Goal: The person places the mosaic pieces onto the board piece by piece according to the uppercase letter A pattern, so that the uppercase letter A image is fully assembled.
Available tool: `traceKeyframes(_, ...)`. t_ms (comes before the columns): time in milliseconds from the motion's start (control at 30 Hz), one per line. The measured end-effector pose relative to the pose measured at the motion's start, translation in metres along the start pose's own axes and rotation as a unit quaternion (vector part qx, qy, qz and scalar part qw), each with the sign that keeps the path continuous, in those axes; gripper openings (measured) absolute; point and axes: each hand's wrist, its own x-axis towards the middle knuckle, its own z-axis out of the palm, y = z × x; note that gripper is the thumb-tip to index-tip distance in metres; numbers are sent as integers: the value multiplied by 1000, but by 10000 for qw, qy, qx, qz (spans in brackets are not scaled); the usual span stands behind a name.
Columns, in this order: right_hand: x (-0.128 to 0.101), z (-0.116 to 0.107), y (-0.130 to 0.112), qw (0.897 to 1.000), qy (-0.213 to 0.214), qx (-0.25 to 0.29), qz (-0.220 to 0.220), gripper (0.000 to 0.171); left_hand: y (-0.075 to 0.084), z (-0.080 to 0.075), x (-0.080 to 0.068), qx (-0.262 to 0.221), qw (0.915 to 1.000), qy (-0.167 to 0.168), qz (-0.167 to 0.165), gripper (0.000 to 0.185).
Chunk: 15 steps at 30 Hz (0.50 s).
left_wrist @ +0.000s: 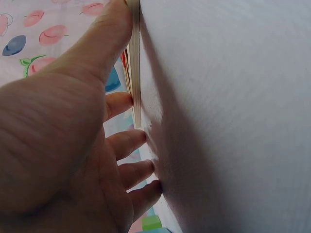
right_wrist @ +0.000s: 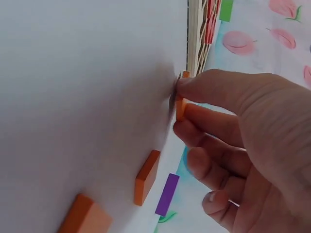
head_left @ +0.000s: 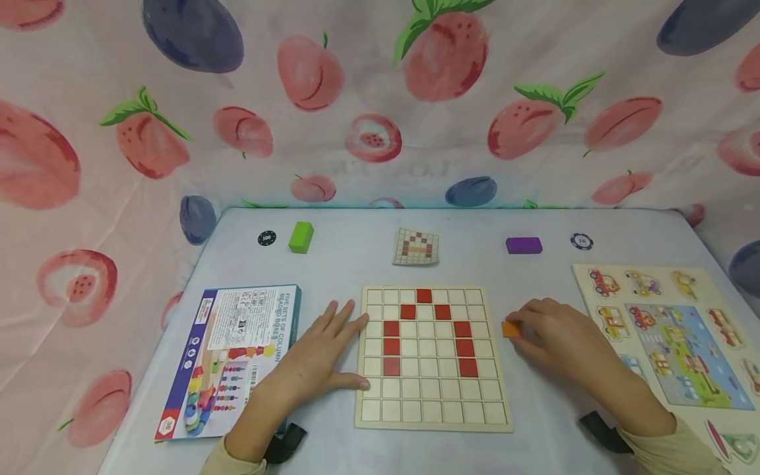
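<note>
So the red outline on my wooden grid board looks basically done: nine flat red square tiles make an arch, peak at the top, three stacked down each side, which seems to match the top part of the little pattern card lying further back. What's left, judging by that card, is the orange fill inside, and none of that is on the board yet. My right hand is pinching one orange tile between thumb and fingertips, right on the tabletop just beside the board's right edge; the right wrist view shows two more orange tiles lying flat nearby. My left hand is flat, fingers spread and straight, thumb pressed against the board's left edge, holding nothing. The board is pale unfinished wood, thin, with shallow square cells; the tiles are small painted slabs with crisp edges. The table is smooth and matte grey-blue.
</note>
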Motion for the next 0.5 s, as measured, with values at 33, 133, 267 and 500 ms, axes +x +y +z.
traceKeyframes(33, 2, -1, -2, 10000, 22, 36, 19, 26, 0, 0, 0, 0, 10000, -8, -4, 106)
traceKeyframes(133, 9, -2, -14, 9998, 39, 170, 57, 27, 0, -1, 0, -20, 10000, -17, -4, 106)
traceKeyframes(267, 22, 3, -40, 9991, 51, 371, -209, 26, 0, -1, -1, -62, 10000, -29, -1, 106)
traceKeyframes(500, 39, 20, -85, 9901, -140, 653, -1234, 22, 0, -1, 0, -64, 10000, -15, -10, 105)
